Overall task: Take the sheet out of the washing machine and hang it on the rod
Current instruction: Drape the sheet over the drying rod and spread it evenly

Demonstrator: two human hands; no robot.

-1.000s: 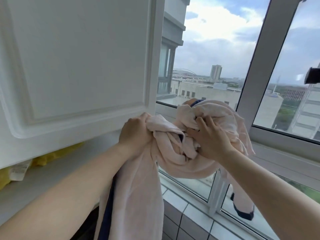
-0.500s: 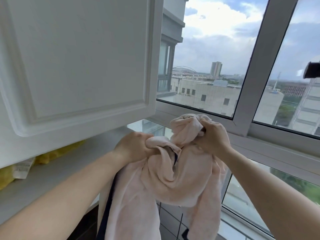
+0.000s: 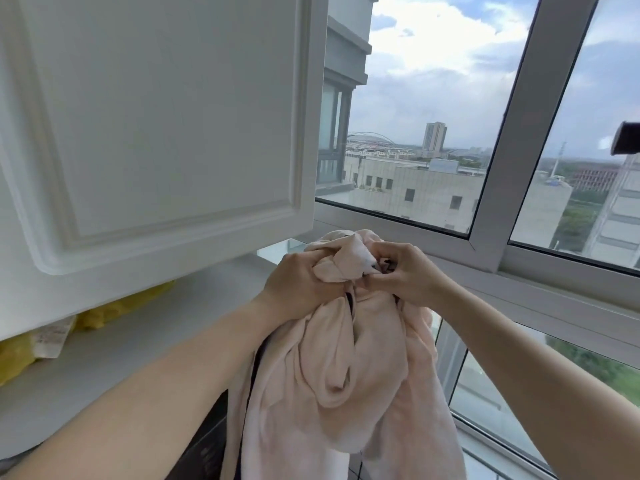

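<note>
A pale pink sheet [image 3: 332,382] with a dark blue edge hangs bunched in front of me, its top gathered between both hands. My left hand [image 3: 294,285] grips a wad of the fabric at the top left. My right hand [image 3: 398,271] pinches the folds right beside it, fingers curled into the cloth. The two hands almost touch. The rest of the sheet drapes down past the lower edge of the frame. No rod or washing machine shows clearly; a dark object [image 3: 628,138] pokes in at the right edge.
An open white cabinet door [image 3: 156,126] fills the upper left. Below it runs a white shelf [image 3: 114,368] with yellow bags [image 3: 121,310]. A large window with white frames [image 3: 509,161] spans the right, a sill under it.
Both hands came closer together and lower, gathering the sheet's top into one bunch. The sheet now hangs straighter below them.
</note>
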